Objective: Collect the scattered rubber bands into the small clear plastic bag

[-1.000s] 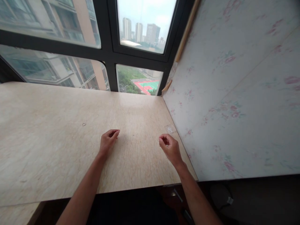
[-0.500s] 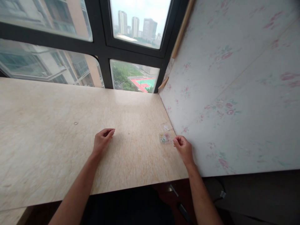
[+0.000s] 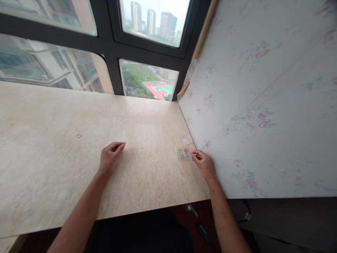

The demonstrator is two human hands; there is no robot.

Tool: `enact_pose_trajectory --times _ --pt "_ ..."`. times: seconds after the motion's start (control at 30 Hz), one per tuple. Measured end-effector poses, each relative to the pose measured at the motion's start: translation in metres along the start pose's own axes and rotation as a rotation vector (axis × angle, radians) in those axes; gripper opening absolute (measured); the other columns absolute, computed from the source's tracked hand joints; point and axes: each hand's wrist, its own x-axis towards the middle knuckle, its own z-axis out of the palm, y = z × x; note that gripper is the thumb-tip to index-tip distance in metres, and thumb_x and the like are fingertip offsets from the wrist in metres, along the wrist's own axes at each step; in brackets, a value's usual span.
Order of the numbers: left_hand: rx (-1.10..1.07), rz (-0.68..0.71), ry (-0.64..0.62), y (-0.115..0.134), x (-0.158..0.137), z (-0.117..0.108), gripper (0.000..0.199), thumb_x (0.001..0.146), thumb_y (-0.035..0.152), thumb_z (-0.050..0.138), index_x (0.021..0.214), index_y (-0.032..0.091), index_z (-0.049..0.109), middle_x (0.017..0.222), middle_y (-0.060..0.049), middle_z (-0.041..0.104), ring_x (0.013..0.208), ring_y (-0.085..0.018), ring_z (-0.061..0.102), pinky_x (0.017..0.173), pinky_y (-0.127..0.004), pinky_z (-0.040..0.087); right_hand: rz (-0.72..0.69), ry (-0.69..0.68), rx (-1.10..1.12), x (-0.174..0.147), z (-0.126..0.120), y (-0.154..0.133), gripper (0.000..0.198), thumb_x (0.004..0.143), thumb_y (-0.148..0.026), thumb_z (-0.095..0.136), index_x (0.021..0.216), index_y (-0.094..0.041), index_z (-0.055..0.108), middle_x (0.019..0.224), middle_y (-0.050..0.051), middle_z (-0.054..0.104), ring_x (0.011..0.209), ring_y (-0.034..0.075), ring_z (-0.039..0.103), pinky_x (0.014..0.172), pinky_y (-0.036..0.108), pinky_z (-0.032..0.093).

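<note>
My left hand (image 3: 112,156) is closed in a pinch just above the marbled countertop. What its fingertips hold, if anything, is too small to make out. On the other side, my right hand (image 3: 203,163) also pinches, its fingertips at the right end of a small clear plastic box (image 3: 181,158). Tiny green, yellow and pink items lie inside that box. Something thin and pale may be between the right fingertips, but I cannot tell what. Behind the box lies a clear lid-like piece (image 3: 185,140), close to the wall.
A thin ring (image 3: 79,136) lies on the countertop (image 3: 47,168) to the left. A tiny speck (image 3: 142,148) is between my hands. The flowered wall (image 3: 252,147) bounds the right side, and a dark-framed window (image 3: 107,45) stands behind.
My right hand has moved slightly left, bringing its fingertips to the box's right end. My left hand keeps its pinch. The whole view has shifted a little.
</note>
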Motion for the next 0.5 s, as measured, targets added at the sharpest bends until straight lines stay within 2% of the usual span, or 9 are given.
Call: enact_pose_trajectory --times 0.17,0.3,0.5 --pt "0.002 -0.002 0.006 -0.0001 0.0005 0.0008 0.034 0.07 0.047 0.063 0.087 0.018 0.07 0.074 -0.003 0.066 0.063 -0.015 0.059 0.056 -0.024 0.047 -0.035 -0.013 -0.026 0.0061 -0.0022 0.0005 0.031 0.082 -0.038 0.048 0.091 -0.016 0.067 0.08 0.005 0.068 0.064 0.016 0.06 0.059 0.025 0.044" --pt "-0.004 0.011 0.008 0.0005 -0.0001 0.001 0.033 0.071 0.047 0.063 0.086 0.018 0.07 0.073 -0.003 0.066 0.063 -0.016 0.058 0.055 -0.024 0.047 -0.107 -0.029 -0.013 0.01 0.0016 0.0051 0.03 0.084 -0.036 0.046 0.093 -0.016 0.066 0.099 0.009 0.066 0.077 0.017 0.061 0.065 0.028 0.048" --pt "-0.027 0.001 -0.002 0.0025 -0.0015 0.0013 0.033 0.071 0.046 0.063 0.086 0.017 0.069 0.075 -0.004 0.066 0.065 -0.016 0.059 0.056 -0.025 0.047 -0.101 -0.026 0.041 0.004 0.0051 0.0034 0.031 0.087 -0.036 0.045 0.098 -0.016 0.066 0.107 0.01 0.063 0.088 0.019 0.06 0.068 0.03 0.051"
